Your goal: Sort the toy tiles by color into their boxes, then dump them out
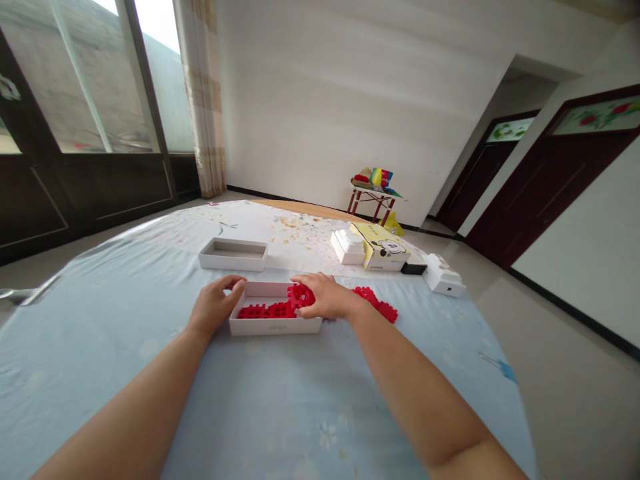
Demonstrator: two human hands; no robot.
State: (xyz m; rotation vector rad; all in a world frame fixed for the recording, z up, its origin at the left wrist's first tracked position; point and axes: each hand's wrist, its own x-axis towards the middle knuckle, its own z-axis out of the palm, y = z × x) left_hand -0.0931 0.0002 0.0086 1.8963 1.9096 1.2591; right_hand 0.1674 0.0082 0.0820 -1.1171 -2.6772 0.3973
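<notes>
A white shallow box [273, 326] lies on the pale blue cloth in front of me, with red interlocking plastic pieces [265, 311] inside. My left hand [215, 305] grips the box's left end, fingers curled over its rim. My right hand [324, 295] is over the box's right end, fingers closed on a red piece [301, 294]. More red pieces [377, 303] lie on the cloth just right of that hand.
An empty white box lid [233, 255] sits further back. A white stepped block [349, 246], a yellow cartoon carton [383, 247], a black item [414, 269] and a white device [444, 274] line the far right. A small red table [373, 197] stands by the wall.
</notes>
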